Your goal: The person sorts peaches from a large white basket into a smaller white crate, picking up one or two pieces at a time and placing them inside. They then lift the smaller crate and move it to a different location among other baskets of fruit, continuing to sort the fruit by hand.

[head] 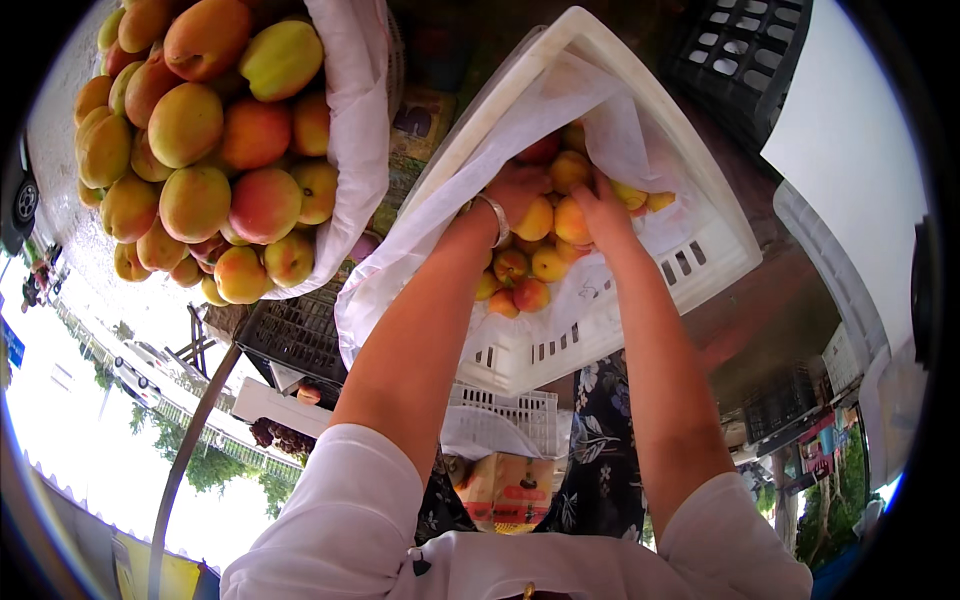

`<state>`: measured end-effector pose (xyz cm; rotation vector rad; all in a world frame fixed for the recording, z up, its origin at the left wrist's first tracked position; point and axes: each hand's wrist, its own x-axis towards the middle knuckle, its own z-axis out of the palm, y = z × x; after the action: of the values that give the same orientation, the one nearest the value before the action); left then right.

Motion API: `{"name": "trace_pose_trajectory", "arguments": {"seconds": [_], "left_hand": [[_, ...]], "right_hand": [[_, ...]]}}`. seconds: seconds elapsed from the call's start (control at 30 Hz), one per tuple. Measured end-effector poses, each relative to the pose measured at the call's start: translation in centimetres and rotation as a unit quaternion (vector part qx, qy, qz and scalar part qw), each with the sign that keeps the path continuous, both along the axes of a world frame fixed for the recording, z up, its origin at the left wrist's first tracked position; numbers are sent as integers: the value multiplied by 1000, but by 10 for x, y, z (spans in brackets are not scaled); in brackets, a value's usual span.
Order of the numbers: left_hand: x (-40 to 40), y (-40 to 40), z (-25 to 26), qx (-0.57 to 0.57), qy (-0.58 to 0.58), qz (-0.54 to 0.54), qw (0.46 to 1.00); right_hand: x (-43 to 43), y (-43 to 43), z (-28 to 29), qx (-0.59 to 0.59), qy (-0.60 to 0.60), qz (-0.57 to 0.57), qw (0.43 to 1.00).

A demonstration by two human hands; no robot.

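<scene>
Both hands reach into a white plastic crate [724,251] lined with a thin white sheet [480,161]. Apricots [531,295] in yellow, orange and red lie inside it. My left hand [523,187], with a silver bracelet [496,217] at the wrist, is down among the fruit on the left, its fingertips hidden. Beside it, my right hand [606,214] touches a yellow-orange apricot [570,221], thumb near another apricot [570,171] just above. Whether either hand grips a fruit is unclear. The crate sits tilted in front of my legs.
At upper left, larger apricots [186,124] are heaped high in a container edged with white cloth [358,112]. Black plastic crates [300,330] [739,56] stand on both sides. Below are a white basket [517,412], a cardboard box [504,487] and dark grapes [281,436]. A pole [191,442] rises at left.
</scene>
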<state>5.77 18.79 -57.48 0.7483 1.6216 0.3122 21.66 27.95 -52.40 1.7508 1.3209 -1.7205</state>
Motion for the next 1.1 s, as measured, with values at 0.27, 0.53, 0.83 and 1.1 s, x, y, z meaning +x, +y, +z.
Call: {"name": "trace_pose_trajectory", "arguments": {"seconds": [0.27, 0.53, 0.83, 1.1], "left_hand": [[28, 19, 23, 61, -17, -6, 998], [-6, 9, 175, -116, -204, 215, 948], [-107, 20, 295, 276, -40, 295, 914], [-249, 36, 357, 375, 52, 420, 825]], "right_hand": [[40, -6, 4, 20, -8, -23, 1000], [18, -24, 115, -26, 122, -240, 963], [-139, 73, 244, 14, 300, -86, 950], [-354, 132, 296, 58, 384, 119, 914]]}}
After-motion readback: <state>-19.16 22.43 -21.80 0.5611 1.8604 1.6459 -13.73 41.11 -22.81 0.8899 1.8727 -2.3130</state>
